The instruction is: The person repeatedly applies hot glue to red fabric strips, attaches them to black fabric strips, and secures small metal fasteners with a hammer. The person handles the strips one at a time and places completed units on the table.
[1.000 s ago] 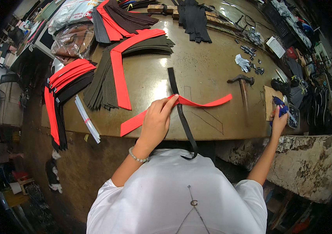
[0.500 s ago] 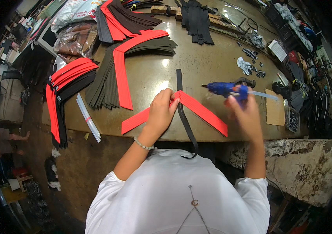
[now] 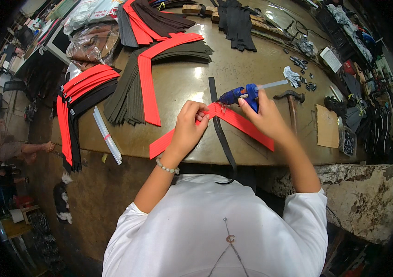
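- Your left hand (image 3: 189,127) pinches the bent red V-shaped strip (image 3: 215,127) at its peak, fingers closed on the material near the fold.
- Your right hand (image 3: 263,115) is wrapped around the blue glue gun (image 3: 242,94), whose nozzle points left toward the fold of the strip, just beside your left fingertips.
- The strip lies on the worn brown bench (image 3: 252,60) close to its near edge: one arm runs down-left toward the edge, the other down-right under your right wrist.
- A long narrow black strap (image 3: 219,134) runs under the red strip from the bench top and hangs over the near edge.
- To the right of the glue gun, a hammer with a wooden handle (image 3: 292,104) lies on the bench, and further right a brown cardboard piece (image 3: 328,125).
- To your left sit a stack of red and black curved strips (image 3: 79,104), a fan of dark olive strips topped by a red one (image 3: 145,78), and a bundle of white glue sticks (image 3: 107,135) near the edge.
- More red and black pieces (image 3: 155,18) are heaped at the far side.
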`<state>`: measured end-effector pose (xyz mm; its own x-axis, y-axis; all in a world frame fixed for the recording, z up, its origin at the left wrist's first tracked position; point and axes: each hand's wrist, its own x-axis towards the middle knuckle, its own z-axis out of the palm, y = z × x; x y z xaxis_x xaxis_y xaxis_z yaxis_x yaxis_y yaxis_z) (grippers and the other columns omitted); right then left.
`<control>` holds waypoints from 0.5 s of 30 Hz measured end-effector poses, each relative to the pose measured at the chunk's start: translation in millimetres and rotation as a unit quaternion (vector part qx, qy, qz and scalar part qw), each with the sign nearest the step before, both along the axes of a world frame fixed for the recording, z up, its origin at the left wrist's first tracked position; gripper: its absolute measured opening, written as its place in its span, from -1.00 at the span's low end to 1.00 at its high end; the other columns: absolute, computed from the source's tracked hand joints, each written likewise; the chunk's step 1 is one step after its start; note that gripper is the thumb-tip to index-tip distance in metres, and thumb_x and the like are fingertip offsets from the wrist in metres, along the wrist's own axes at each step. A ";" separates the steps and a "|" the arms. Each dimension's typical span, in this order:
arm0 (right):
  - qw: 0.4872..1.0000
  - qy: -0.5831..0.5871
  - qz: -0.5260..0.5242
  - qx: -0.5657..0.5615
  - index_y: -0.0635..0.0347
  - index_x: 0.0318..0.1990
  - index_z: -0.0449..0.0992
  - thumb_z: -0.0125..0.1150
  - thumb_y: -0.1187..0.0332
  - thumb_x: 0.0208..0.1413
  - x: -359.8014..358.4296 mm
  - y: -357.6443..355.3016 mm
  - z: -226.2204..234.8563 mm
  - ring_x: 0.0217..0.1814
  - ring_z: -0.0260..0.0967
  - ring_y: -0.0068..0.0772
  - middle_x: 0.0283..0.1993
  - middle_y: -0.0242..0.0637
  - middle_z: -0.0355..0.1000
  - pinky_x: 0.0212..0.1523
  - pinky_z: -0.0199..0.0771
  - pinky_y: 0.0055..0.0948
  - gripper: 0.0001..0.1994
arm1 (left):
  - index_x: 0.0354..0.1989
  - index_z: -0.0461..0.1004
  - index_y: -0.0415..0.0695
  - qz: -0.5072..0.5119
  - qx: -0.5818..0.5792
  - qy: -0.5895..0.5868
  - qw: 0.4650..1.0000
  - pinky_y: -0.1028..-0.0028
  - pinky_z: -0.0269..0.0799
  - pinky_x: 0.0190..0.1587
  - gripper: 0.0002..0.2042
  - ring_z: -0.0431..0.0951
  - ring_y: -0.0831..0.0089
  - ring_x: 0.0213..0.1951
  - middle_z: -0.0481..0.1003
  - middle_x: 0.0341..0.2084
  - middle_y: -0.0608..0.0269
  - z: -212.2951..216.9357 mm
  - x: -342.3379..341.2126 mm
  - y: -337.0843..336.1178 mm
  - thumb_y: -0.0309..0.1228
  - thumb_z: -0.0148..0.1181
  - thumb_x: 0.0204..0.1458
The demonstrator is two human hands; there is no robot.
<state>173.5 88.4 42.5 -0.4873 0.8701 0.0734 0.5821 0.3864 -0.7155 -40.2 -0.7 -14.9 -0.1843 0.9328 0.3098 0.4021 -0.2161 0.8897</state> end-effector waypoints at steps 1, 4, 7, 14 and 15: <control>1.000 -0.013 -0.002 0.000 0.38 0.02 0.26 0.15 0.02 0.22 -0.5 0.2 -0.3 -0.43 0.46 0.24 -0.48 0.17 0.46 -0.40 0.40 -0.02 -0.47 | -0.26 0.45 -0.30 0.002 0.000 0.000 1.000 0.45 0.51 -0.25 -0.85 0.53 0.37 -0.35 0.42 -0.32 0.13 0.2 0.4 -0.3 -0.68 0.22 -0.03; 0.999 -0.035 0.002 0.002 0.39 0.03 0.26 0.15 0.02 0.21 -0.4 -4.7 2.6 -0.43 0.47 0.25 -0.48 0.18 0.46 -0.41 0.40 0.00 -0.46 | -0.26 0.45 -0.29 0.005 -0.001 0.001 1.000 0.46 0.51 -0.25 -0.85 0.53 0.38 -0.35 0.42 -0.32 0.13 -0.2 1.6 -0.8 -0.68 0.22 -0.03; 0.999 -0.053 0.003 0.004 0.41 0.03 0.26 0.14 0.03 0.21 2.9 -16.4 10.5 -0.45 0.47 0.26 -0.49 0.19 0.46 -0.43 0.40 0.01 -0.45 | -0.27 0.46 -0.29 0.005 0.001 0.006 1.000 0.47 0.51 -0.25 -0.85 0.53 0.38 -0.35 0.42 -0.32 0.13 -1.6 1.4 -0.4 -0.68 0.22 -0.03; 0.998 -0.060 0.013 -0.017 0.41 0.09 0.24 0.18 0.07 0.19 12.7 -42.0 19.3 -0.48 0.46 0.24 -0.53 0.16 0.45 -0.46 0.40 0.01 -0.44 | -0.30 0.49 -0.26 0.012 0.010 0.022 1.000 0.53 0.50 -0.29 -0.87 0.55 0.48 -0.36 0.46 -0.33 0.19 -3.3 1.3 1.8 -0.61 0.28 -0.02; 0.999 -0.045 0.015 -0.018 0.41 0.09 0.24 0.20 0.08 0.18 13.2 -44.0 19.1 -0.48 0.46 0.24 -0.52 0.16 0.46 -0.47 0.40 0.00 -0.44 | -0.30 0.49 -0.26 0.011 0.012 0.025 1.000 0.53 0.50 -0.29 -0.87 0.55 0.47 -0.36 0.46 -0.32 0.19 -3.0 1.3 1.6 -0.61 0.28 -0.02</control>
<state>186.7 44.5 61.6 -0.5166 0.8562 -0.0025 0.6327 0.3797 -0.6749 -38.9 0.9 -17.9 -0.1884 0.9209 0.3413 0.4504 -0.2278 0.8633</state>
